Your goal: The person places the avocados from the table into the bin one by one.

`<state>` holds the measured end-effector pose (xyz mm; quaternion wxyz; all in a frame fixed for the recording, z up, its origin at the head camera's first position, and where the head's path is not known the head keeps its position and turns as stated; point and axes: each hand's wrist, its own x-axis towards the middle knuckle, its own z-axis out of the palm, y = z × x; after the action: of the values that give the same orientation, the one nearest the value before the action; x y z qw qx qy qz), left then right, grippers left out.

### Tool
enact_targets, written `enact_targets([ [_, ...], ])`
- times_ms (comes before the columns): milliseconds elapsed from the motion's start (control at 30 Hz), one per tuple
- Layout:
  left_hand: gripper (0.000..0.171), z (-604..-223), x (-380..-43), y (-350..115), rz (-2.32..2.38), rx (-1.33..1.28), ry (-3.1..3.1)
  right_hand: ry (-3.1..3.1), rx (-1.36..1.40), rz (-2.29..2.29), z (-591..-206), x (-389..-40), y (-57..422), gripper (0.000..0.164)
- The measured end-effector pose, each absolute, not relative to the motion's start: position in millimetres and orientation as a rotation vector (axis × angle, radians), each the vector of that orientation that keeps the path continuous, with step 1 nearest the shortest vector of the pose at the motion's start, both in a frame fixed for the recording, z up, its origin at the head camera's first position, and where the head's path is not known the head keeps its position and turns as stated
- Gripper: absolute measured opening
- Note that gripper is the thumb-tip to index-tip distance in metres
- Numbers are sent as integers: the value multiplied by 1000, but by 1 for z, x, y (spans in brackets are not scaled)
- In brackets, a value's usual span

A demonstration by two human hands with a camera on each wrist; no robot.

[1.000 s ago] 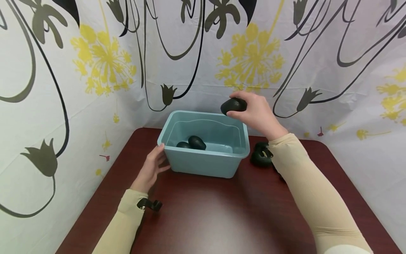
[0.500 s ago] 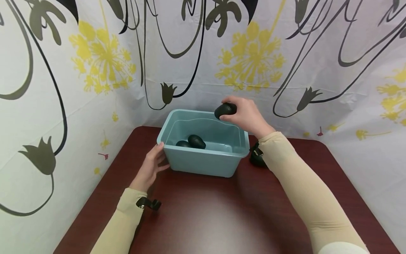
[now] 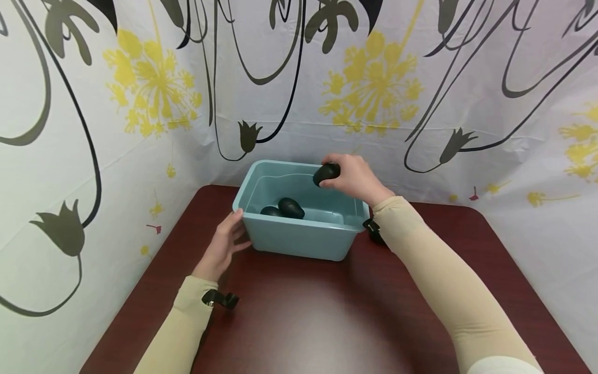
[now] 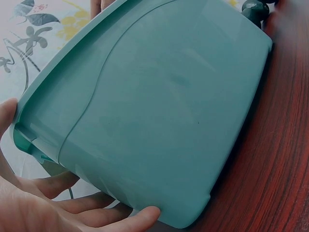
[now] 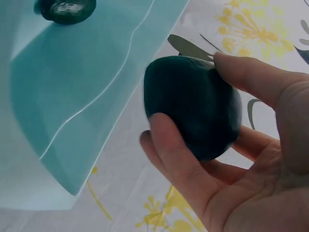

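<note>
My right hand [image 3: 352, 179] pinches a dark green avocado [image 3: 325, 174] between thumb and fingers, over the back right part of a light blue plastic bin [image 3: 299, 239]. The right wrist view shows this avocado [image 5: 193, 108] with the thumb on one side and fingertips curled round the other. Inside the bin, two more avocados lie at the left, one [image 3: 291, 208] in front of the other [image 3: 271, 211], which the front wall partly hides. My left hand [image 3: 224, 244] touches the bin's left front corner, thumb at the rim and spread fingers along the end wall [image 4: 91, 208].
Dark green rounded things [image 4: 256, 12] lie on the table beyond the bin's right side, mostly covered by my right wrist in the head view. The dark red wooden table [image 3: 299, 311] meets a white patterned sheet [image 3: 289, 104] at the back and sides.
My right hand has moved left and down with the avocado, from above the bin's back right rim to just over its opening. The left hand and the bin have stayed in place.
</note>
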<state>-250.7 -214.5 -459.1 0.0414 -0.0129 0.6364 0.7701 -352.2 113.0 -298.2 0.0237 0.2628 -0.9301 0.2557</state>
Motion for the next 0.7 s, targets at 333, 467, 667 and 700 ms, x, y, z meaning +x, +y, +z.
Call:
enact_targets([
  [333, 66, -458, -249, -214, 2348, -63, 1961, -2895, 830, 759, -299, -354, 112, 55],
  [467, 65, -457, -249, -214, 2354, -71, 1957, -2910, 822, 757, -299, -354, 111, 55],
  [667, 71, -458, -249, -214, 2358, -72, 1956, -2922, 816, 753, -298, -353, 110, 55],
  [700, 71, -458, -249, -214, 2359, -71, 1959, -2922, 822, 753, -298, -353, 110, 55],
])
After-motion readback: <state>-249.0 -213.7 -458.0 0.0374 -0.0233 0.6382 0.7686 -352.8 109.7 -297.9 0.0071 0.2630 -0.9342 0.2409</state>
